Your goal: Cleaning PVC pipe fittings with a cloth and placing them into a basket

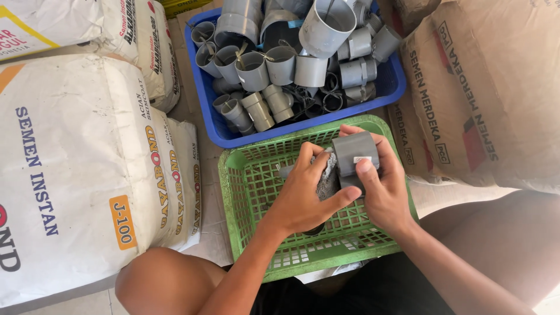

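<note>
Right hand (pixel 382 192) pinches a grey pipe fitting (pixel 354 153); left hand (pixel 303 195) presses, seemingly, a cloth (pixel 328 178) over the green basket (pixel 239 175).

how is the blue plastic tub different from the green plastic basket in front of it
The blue plastic tub has solid walls, while the green plastic basket is an open mesh. The blue tub is heaped with grey plastic pipe fittings; the green basket holds very few and shows mostly bare floor. The blue tub lies farther from the person; the green basket sits under both hands. Both are rectangular plastic containers on the floor between sacks.
</note>
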